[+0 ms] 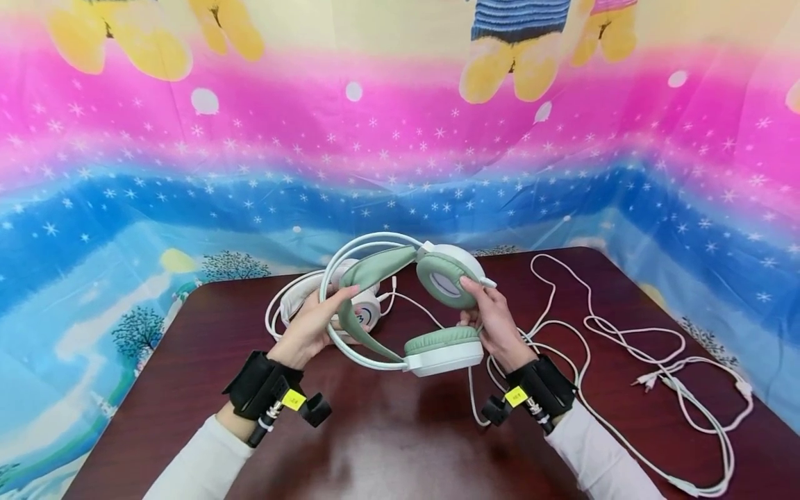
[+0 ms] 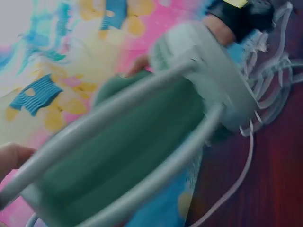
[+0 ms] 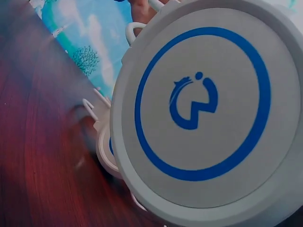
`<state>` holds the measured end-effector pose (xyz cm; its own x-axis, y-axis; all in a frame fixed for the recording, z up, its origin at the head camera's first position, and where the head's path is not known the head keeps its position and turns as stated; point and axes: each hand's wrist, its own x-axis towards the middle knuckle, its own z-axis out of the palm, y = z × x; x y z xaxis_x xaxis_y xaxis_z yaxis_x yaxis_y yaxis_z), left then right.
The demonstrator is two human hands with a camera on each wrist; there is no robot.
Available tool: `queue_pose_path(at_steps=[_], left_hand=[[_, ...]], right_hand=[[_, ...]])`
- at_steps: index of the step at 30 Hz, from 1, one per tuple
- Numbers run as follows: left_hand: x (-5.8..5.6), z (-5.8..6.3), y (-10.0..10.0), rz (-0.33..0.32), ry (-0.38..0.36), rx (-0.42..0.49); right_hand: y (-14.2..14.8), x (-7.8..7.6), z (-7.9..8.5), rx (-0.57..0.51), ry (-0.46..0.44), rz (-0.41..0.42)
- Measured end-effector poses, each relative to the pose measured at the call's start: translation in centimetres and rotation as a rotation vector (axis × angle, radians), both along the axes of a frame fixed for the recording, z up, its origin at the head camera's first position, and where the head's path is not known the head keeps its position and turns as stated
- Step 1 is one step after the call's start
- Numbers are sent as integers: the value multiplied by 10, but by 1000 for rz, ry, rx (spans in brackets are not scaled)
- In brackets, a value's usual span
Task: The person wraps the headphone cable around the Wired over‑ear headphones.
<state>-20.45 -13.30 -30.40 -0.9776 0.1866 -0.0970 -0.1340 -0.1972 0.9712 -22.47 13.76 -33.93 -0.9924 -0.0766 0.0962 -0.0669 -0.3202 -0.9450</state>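
A white-and-green over-ear headset (image 1: 378,267) is held up above the table, its two ear cups facing each other on the right. My left hand (image 1: 306,329) grips the headband, thumb across the green pad. At the other end, my right hand (image 1: 497,323) holds the ear cups, its thumb on the upper cushion; some of its fingers are hidden. The left wrist view looks along the green pad (image 2: 118,146) between two white bands, blurred. In the right wrist view, an ear cup's outer face (image 3: 236,118) fills much of the picture, with a blue ring and logo.
A second, white headset (image 1: 365,310) lies on the dark red table (image 1: 206,389) behind my left hand. Long white cables (image 1: 662,361) spread in loops over the right side, with plugs among them. A patterned cloth (image 1: 400,139) hangs around the table's back and sides.
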Motion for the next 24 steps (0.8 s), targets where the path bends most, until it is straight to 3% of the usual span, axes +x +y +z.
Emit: queue_pose_path(at_steps=[3,5,11,14,16,21,24], left_hand=[[-1,-2,4,97,72,-69],[-1,-3,5,125,76,-114],[-2,0,-4,49,-23,-175],[-3,2,-6,47,-35,-176],[-4,2,-6,51,-46,-134],[-6,1,-7,6,-101,80],[-6,1,-8,-28,-103,119]], right_hand=[[0,0,1,-13,23,21],[-1,0,1,-11,30,14],[1,-1,0,52,49,9],[2,-2,3,72,79,37],[2,-2,5,83,96,55],[0,-2,7,100,111,69],[1,-3,7,110,99,64]])
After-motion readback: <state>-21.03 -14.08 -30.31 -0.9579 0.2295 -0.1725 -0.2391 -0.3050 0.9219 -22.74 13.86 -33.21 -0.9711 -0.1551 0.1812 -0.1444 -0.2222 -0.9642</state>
